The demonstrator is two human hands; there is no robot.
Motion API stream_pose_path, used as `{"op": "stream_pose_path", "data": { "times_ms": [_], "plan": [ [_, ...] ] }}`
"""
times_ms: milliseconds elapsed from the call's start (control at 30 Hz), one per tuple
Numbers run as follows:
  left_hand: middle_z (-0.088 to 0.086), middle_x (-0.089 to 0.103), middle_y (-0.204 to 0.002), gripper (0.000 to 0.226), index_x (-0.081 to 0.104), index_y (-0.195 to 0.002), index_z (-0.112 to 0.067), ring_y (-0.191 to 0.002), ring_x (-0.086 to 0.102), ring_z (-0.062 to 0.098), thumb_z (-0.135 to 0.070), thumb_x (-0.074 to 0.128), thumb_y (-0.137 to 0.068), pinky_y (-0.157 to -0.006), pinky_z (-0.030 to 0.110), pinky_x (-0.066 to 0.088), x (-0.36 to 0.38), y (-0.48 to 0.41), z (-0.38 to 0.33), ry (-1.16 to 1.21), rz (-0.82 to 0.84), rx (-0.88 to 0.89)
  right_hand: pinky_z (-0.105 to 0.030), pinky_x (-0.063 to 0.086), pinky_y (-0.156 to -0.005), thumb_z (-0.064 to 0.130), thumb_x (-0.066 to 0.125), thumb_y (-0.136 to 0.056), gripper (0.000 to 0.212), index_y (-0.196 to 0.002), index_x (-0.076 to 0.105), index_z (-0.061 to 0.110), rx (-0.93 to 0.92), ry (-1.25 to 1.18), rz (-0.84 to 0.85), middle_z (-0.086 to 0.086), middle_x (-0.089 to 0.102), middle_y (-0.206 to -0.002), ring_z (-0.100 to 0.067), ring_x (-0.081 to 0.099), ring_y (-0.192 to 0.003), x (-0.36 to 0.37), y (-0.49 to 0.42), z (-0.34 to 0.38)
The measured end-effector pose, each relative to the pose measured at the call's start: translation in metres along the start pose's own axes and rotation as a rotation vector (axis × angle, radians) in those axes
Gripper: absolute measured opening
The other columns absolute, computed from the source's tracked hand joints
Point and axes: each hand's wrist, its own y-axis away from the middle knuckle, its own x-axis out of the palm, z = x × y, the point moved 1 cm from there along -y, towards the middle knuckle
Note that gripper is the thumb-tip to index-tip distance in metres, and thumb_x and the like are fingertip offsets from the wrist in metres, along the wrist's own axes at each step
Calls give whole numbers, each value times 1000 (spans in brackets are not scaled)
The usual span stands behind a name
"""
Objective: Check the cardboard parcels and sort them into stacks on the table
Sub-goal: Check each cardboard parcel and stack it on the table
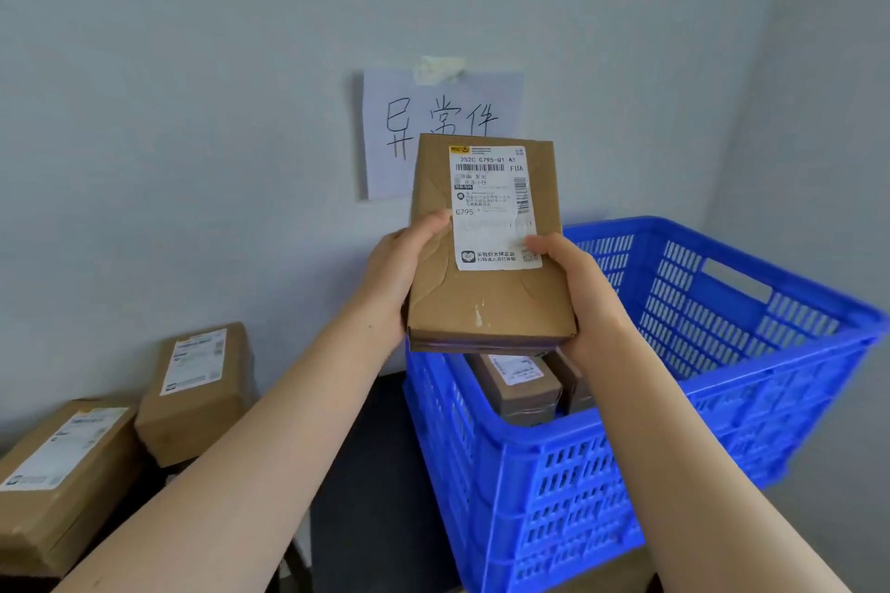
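Note:
I hold a flat brown cardboard parcel up in front of me, its white shipping label facing me. My left hand grips its left edge with the thumb on the front. My right hand grips the right edge, thumb pressing on the label's lower corner. The parcel hangs above the left end of a blue plastic crate. Inside the crate lie two more parcels, partly hidden by the held one.
Two labelled cardboard parcels lie at the left: one near the wall, one closer to me. A dark table surface shows between them and the crate. A handwritten paper note is taped to the wall.

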Motion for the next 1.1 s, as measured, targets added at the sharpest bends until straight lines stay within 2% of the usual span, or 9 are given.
{"op": "stream_pose_path", "data": {
  "times_ms": [100,267,433,600,667,767,867,1000,1100],
  "plan": [
    [4,73,-104,32,69,-111,-16,-100,68,23,-38,61,-88,-93,41,51,24,-36,12,1,41,-5,-36,59,-65,29,71,-76,20,-95,69,22,-11,5,-48,-3,75,-89,-21,72,-74,-26,-22,11],
    [-3,71,-110,43,66,-118,-24,-105,66,18,-52,60,-85,-97,40,48,73,-96,39,-80,113,-76,-41,56,-83,32,70,-77,24,-99,68,23,13,132,-173,-1,75,-89,-24,71,-88,-79,-66,40],
    [-6,73,-100,37,66,-113,-25,-90,69,10,-52,58,-88,-72,27,51,120,-150,64,-190,210,-178,-44,55,-85,31,71,-77,29,-105,66,24,46,244,-283,-4,74,-95,-26,69,-93,-134,-110,59],
    [0,65,-119,39,57,-121,-20,-107,60,17,-43,59,-90,-100,40,45,159,-190,110,-299,254,-299,-44,55,-84,24,72,-76,24,-99,67,23,90,334,-412,-6,72,-97,-27,67,-93,-187,-143,58],
    [0,61,-123,41,52,-125,-20,-109,58,18,-40,60,-91,-100,40,46,174,-206,125,-397,288,-288,-45,55,-82,18,71,-75,21,-95,66,22,109,391,-412,-7,72,-96,-28,67,-91,-210,-158,61],
    [-5,58,-124,43,47,-129,-23,-105,57,13,-37,61,-90,-83,28,49,201,-228,146,-527,337,-259,-37,55,-68,13,69,-75,16,-85,63,23,131,471,-401,-9,71,-90,-27,67,-82,-248,-185,64],
    [-10,55,-125,34,46,-121,-33,-88,51,-6,-29,61,-90,-60,10,39,222,-244,169,-638,397,-244,-37,53,-66,10,69,-74,20,-87,57,21,225,531,-397,-12,67,-94,-30,65,-84,-283,-213,63],
    [-4,43,-142,65,32,-143,-25,-116,44,6,-25,65,-87,-82,20,35,239,-273,197,-844,388,-212,-41,51,-68,6,71,-72,41,-109,53,11,421,648,-321,-15,64,-101,-32,62,-89,-323,-256,60],
    [1,47,-138,66,35,-141,-20,-113,46,10,-25,68,-84,-83,25,39,250,-291,218,-1005,379,-196,-47,51,-87,4,70,-71,49,-116,51,7,550,700,-249,-18,63,-107,-35,61,-97,-345,-283,48]
  ]
}}
